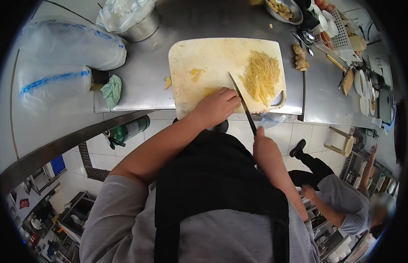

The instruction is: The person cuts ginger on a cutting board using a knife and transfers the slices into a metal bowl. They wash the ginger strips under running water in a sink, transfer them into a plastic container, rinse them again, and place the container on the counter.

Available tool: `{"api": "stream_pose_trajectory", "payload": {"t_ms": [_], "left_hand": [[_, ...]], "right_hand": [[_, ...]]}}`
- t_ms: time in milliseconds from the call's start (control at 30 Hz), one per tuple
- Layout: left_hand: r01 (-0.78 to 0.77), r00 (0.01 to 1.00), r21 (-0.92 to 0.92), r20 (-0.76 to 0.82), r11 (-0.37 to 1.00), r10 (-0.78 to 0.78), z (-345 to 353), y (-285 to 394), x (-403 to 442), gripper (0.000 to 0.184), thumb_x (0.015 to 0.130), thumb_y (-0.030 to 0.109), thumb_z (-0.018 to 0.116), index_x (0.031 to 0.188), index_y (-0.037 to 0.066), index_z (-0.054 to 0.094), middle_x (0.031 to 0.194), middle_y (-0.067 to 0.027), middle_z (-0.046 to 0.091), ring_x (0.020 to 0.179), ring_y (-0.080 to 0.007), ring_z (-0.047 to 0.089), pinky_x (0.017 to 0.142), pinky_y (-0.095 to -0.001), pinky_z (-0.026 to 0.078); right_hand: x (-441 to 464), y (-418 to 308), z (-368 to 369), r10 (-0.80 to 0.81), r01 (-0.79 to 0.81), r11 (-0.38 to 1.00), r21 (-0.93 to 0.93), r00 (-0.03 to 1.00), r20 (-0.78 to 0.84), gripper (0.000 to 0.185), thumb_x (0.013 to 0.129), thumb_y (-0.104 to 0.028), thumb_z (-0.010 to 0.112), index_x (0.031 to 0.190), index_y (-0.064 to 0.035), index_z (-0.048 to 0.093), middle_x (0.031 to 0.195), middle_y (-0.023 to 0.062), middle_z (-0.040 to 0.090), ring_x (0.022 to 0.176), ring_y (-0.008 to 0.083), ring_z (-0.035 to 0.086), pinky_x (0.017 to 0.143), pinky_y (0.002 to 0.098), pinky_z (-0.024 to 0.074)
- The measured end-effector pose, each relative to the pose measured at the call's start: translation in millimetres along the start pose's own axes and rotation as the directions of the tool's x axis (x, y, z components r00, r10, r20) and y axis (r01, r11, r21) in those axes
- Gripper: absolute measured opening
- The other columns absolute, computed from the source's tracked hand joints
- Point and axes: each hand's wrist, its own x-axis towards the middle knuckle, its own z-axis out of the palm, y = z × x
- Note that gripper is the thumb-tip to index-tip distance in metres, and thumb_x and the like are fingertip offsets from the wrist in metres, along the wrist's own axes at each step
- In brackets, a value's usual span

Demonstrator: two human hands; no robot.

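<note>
A white cutting board [212,55] lies at the front edge of the steel counter. My left hand [218,106] rests on its lower part with the fingers curled, pressing on something yellow mostly hidden under them. Beside those fingertips stands the blade of a knife [241,96], its tip pointing up the board. My right hand [264,147] is closed around the knife's handle, in front of the counter edge. A pile of thin yellow strips [262,76] lies on the board's right side. A few small yellow pieces [196,74] lie left of the blade.
Left on the counter are a green cloth [112,91], plastic-wrapped bundles [72,44] and a metal pot [142,28]. A metal bowl [285,9], ginger root [300,57] and a white basket [342,37] are at the right. Another person [344,197] is behind on the right.
</note>
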Motion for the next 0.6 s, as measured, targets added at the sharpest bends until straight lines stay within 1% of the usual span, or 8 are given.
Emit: {"api": "stream_pose_trajectory", "payload": {"t_ms": [33,133,200,267,333,400,467,600], "left_hand": [[-0.019,1.0,0.019,0.0,1.0,0.019,-0.5,-0.5,1.8,0.025,0.078,0.006,0.066,0.104,0.005,0.062,0.106,-0.0085,0.059,0.102,-0.0283,0.057,0.087,-0.038,0.05],[-0.02,1.0,0.013,-0.01,1.0,0.02,0.3,-1.2,0.6,0.026,0.078,0.007,0.066,0.104,0.005,0.062,0.105,-0.0082,0.059,0.101,-0.028,0.057,0.086,-0.038,0.05],[-0.018,1.0,0.024,-0.004,1.0,0.018,1.6,-0.6,-0.1,0.025,0.078,0.007,0.066,0.104,0.006,0.062,0.105,-0.0077,0.059,0.1,-0.0277,0.057,0.085,-0.0378,0.051],[-0.022,1.0,0.042,0.0,0.999,0.022,0.0,-2.5,1.1,0.025,0.078,0.008,0.066,0.103,0.006,0.062,0.104,-0.0073,0.058,0.099,-0.0273,0.057,0.085,-0.0376,0.051],[-0.029,0.999,0.021,-0.025,0.999,0.029,0.7,-2.3,0.2,0.023,0.078,0.008,0.066,0.101,0.006,0.062,0.103,-0.0065,0.058,0.098,-0.0268,0.057,0.084,-0.0369,0.051],[-0.014,1.0,0.031,-0.018,0.999,0.015,2.3,-3.1,-0.9,0.023,0.078,0.008,0.066,0.1,0.006,0.062,0.103,-0.0063,0.058,0.098,-0.0266,0.058,0.083,-0.0367,0.051],[-0.006,1.0,0.046,-0.02,0.999,0.007,2.9,-3.2,-1.5,0.022,0.078,0.008,0.066,0.099,0.006,0.062,0.102,-0.0061,0.058,0.097,-0.0264,0.058,0.083,-0.0365,0.051],[-0.019,1.0,0.03,-0.014,0.999,0.019,1.6,-5.5,1.2,0.022,0.078,0.008,0.066,0.1,0.007,0.062,0.103,-0.0061,0.058,0.098,-0.0262,0.058,0.082,-0.0365,0.052]], "right_hand": [[-7.4,-1.3,-6.5,0.06,-0.058,0.998,-0.02,0.994,0.089,0.034,0.091,-0.007,0.049,0.121,0.0074,0.042,0.071,0.0218,0.065,0.063,0.0386,0.066,0.056,0.0473,0.0538],[10.6,-2.7,19.9,0.011,-0.012,0.998,-0.063,1.0,-0.018,0.03,0.093,-0.008,0.048,0.119,0.0072,0.042,0.071,0.023,0.065,0.065,0.0392,0.067,0.057,0.0488,0.0536],[16.3,-5.0,13.8,0.007,-0.008,0.997,-0.073,1.0,-0.01,0.028,0.094,-0.008,0.047,0.116,0.0068,0.041,0.07,0.024,0.065,0.066,0.0402,0.067,0.058,0.0497,0.0536],[3.9,-0.8,-3.8,-0.006,0.006,1.0,-0.007,1.0,0.012,0.026,0.094,-0.007,0.047,0.116,0.0063,0.041,0.069,0.0232,0.064,0.064,0.0401,0.066,0.056,0.0481,0.0536],[4.7,-3.3,-2.9,0.021,-0.017,0.999,-0.052,0.998,0.067,0.025,0.094,-0.007,0.048,0.114,0.0055,0.041,0.067,0.0224,0.063,0.063,0.0402,0.066,0.056,0.0478,0.0536],[20.5,-6.6,16.2,0.01,-0.011,0.999,-0.05,1.0,-0.02,0.021,0.094,-0.009,0.049,0.109,0.0037,0.04,0.068,0.0227,0.063,0.064,0.0405,0.066,0.057,0.049,0.0535],[21.2,-9.8,4.9,0.023,-0.025,0.995,-0.097,0.999,-0.022,0.019,0.094,-0.009,0.048,0.106,0.0026,0.039,0.068,0.0223,0.064,0.063,0.0401,0.066,0.057,0.0494,0.0532],[4.5,-0.1,2.3,-0.018,0.019,0.998,-0.061,1.0,0.021,0.02,0.095,-0.008,0.047,0.109,0.0041,0.041,0.067,0.02,0.064,0.06,0.0367,0.066,0.053,0.0457,0.0532]]}}
